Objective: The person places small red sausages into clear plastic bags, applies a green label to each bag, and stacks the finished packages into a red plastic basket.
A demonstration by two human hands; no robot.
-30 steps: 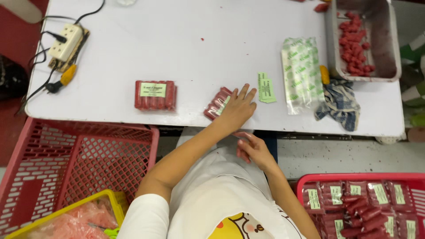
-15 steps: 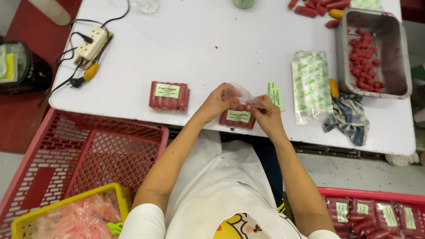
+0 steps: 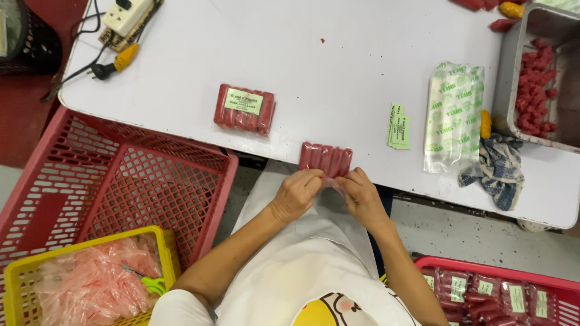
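Note:
A clear bag of red sausages (image 3: pixel 325 159) lies at the near edge of the white table (image 3: pixel 338 66), its plain side up. My left hand (image 3: pixel 297 193) and my right hand (image 3: pixel 359 194) both pinch the bag's open end, which hangs just over the table's edge. A second, labelled sausage pack (image 3: pixel 244 108) lies on the table to the left. A small stack of green labels (image 3: pixel 399 125) rests to the right, beside a pile of printed empty bags (image 3: pixel 454 113).
A metal tray (image 3: pixel 510 78) with loose red sausages stands at the far right, a checked cloth (image 3: pixel 496 169) in front of it. A power strip (image 3: pixel 127 17) sits top left. A red crate (image 3: pixel 109 181) and yellow basket (image 3: pixel 24 271) are lower left; a red crate of packs (image 3: pixel 489 290) lower right.
The hands lifted the pack with its label showing, then set it at the table edge, plain side up. Both hands now grip its open end nearer my body.

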